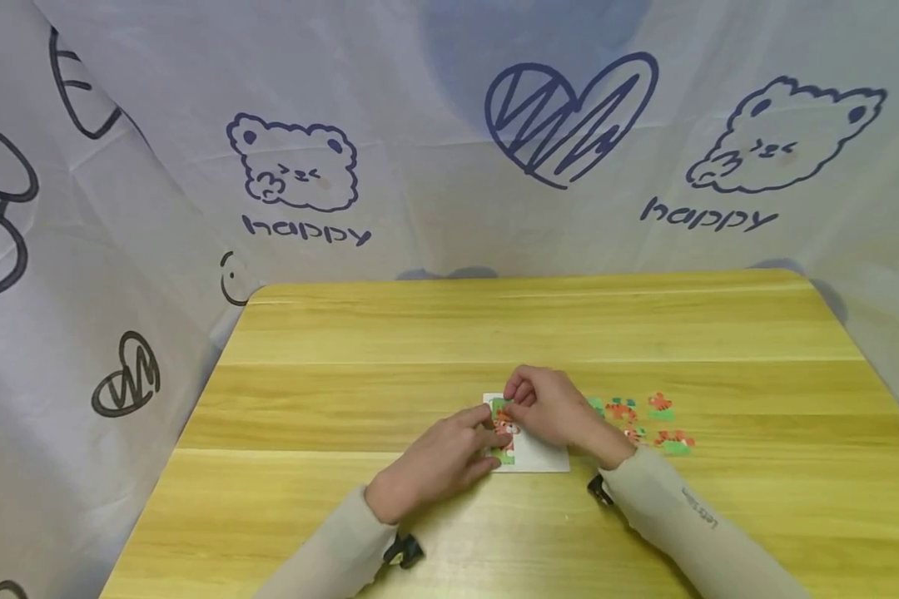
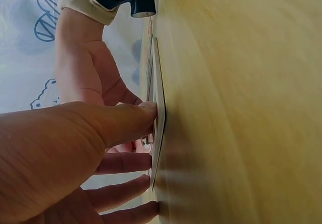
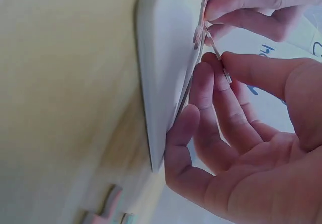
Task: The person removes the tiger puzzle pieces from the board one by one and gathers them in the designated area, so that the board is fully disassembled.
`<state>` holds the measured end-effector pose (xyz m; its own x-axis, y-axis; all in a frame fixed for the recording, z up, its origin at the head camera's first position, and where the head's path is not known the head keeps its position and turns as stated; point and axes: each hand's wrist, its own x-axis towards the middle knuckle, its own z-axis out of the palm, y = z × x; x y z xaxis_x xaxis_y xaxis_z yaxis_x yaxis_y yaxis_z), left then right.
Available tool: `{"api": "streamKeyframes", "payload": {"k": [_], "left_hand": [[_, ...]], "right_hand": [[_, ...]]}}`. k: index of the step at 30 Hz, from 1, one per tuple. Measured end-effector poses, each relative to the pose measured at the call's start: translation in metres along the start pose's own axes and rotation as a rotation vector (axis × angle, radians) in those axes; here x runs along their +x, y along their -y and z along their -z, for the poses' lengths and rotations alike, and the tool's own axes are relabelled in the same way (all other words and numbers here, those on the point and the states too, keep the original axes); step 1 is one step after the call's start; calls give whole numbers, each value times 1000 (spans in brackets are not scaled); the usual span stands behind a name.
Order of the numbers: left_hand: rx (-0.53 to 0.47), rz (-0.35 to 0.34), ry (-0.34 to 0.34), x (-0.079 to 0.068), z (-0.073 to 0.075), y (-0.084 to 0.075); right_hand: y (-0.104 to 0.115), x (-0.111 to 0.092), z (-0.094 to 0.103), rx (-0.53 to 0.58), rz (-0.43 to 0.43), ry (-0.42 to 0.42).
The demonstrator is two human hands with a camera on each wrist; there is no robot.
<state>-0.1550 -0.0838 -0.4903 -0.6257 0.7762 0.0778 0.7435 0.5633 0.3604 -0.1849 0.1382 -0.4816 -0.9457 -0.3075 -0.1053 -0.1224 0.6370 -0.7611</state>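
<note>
A white puzzle board (image 1: 543, 459) lies on the table, with joined tiger-picture puzzle pieces (image 1: 506, 456) along its left side. My left hand (image 1: 442, 456) rests over that side, fingers fairly straight. In the left wrist view its thumb (image 2: 143, 112) touches the board's edge and other fingertips reach along it. At the board's upper part, my right hand (image 1: 558, 408) pinches a puzzle piece (image 3: 227, 75) between thumb and finger. Seen from the right wrist, that piece tilts against the laid pieces, and its other fingers are bent close to the board.
Several loose orange and green puzzle pieces (image 1: 674, 441) lie right of the board, some partly behind the right wrist. The wooden table (image 1: 330, 391) extends around them. A white cloth with drawings (image 1: 434, 200) hangs behind the table.
</note>
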Motion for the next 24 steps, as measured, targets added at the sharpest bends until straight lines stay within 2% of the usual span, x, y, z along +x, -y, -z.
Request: {"api": "streamKeyframes", "payload": {"k": [9, 18, 24], "left_hand": [[-12, 22, -9, 0, -1, -1], [-36, 46, -7, 1, -1, -2], [-51, 43, -6, 1, -1, -2]], "right_hand": [[-8, -16, 10, 49, 51, -87], [-24, -54, 36, 27, 117, -135], [-37, -78, 47, -22, 125, -118]]}}
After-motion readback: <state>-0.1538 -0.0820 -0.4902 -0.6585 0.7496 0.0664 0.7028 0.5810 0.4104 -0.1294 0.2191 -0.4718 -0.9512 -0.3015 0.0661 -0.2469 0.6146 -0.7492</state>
